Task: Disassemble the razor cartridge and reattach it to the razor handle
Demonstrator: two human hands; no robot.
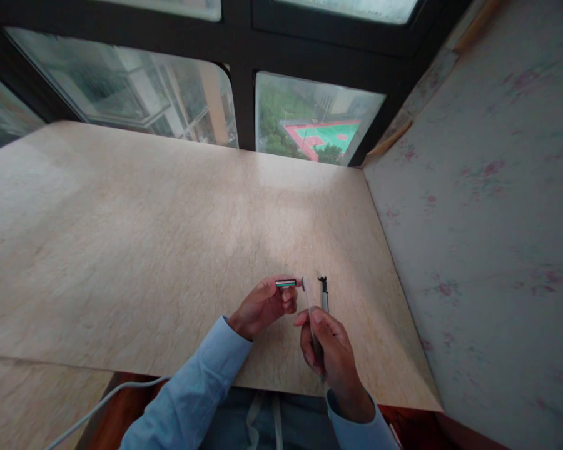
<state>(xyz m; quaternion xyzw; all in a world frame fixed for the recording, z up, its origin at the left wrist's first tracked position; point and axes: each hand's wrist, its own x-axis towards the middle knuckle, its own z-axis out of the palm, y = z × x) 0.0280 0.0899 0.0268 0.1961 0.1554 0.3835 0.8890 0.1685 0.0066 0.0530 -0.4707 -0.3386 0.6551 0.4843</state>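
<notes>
My left hand pinches a small razor blade cartridge, dark-edged with a green strip, between thumb and fingers. My right hand is closed around what looks like a toothbrush with a pale, slim neck. Its head points up and away from me, just right of the cartridge and close to my left fingertips; I cannot tell whether they touch. Beyond my right hand, a razor handle, black and silver, lies on the pale stone-patterned surface. My right hand hides its near end.
A wallpapered wall with pink flowers borders the surface on the right. Dark-framed windows stand along the far edge. A white cable runs below the near edge at the left.
</notes>
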